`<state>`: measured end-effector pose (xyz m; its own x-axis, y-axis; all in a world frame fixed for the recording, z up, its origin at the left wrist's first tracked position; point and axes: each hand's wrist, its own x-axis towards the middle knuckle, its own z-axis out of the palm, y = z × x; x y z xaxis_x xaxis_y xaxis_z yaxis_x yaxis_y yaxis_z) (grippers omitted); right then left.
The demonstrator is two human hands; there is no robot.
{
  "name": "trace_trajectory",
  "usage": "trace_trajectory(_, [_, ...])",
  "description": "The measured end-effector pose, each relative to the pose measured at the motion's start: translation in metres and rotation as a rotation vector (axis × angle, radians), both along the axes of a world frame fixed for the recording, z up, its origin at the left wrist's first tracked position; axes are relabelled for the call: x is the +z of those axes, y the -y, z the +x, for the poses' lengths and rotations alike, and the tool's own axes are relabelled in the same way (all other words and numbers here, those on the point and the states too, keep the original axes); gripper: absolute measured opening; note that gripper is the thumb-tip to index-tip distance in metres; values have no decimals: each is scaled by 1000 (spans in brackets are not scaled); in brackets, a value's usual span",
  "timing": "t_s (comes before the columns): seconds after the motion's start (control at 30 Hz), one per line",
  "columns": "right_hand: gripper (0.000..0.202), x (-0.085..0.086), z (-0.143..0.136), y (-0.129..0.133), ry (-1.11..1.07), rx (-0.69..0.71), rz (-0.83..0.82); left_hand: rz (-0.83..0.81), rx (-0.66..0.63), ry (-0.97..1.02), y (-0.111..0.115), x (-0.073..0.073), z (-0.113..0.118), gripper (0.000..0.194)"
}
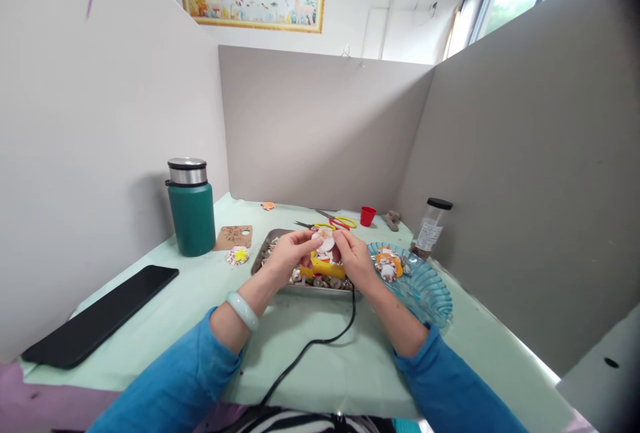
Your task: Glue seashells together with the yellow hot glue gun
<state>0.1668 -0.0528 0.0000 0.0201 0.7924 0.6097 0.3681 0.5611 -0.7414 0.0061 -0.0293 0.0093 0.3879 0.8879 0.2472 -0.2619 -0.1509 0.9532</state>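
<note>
Between both hands a pale, roundish flat piece [325,241], likely a shell, is held up over the metal tray [307,291]. My left hand [291,253] pinches its left edge with the fingers closed. My right hand [354,258] grips the right edge, thumb and fingers together. Below them a yellow glue gun [327,268] lies across the tray, and its black cord [320,341] runs toward me. Many small shells [269,250] fill the tray, partly hidden by my hands.
Scissors [345,222] and a red cup [367,216] stand behind the tray. A blue plate [433,293] with shell pieces is at right, near a clear jar [430,230]. At left are a green bottle [191,216], a phone [103,315] and a flower-topped piece [238,256].
</note>
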Motion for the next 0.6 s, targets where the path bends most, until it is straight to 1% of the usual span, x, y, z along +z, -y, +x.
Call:
trace_trajectory(0.1, [35, 0, -2, 2, 76, -20, 50, 78, 91, -52, 0, 0, 0, 33])
trace_trajectory(0.23, [24, 0, -3, 2, 103, -37, 152, 191, 191, -143, -4, -2, 0, 33])
trace_trajectory(0.43, [13, 2, -4, 1, 73, -22, 277, 510, 383, -324, -7, -12, 3, 28])
trace_trajectory(0.5, [12, 2, -4, 1, 81, -14, 305, 547, 402, -348, -6, -13, 3, 29])
trace_trajectory(0.6, [10, 2, -4, 2, 94, -7, 344, 531, 387, -365, -6, -13, 2, 30])
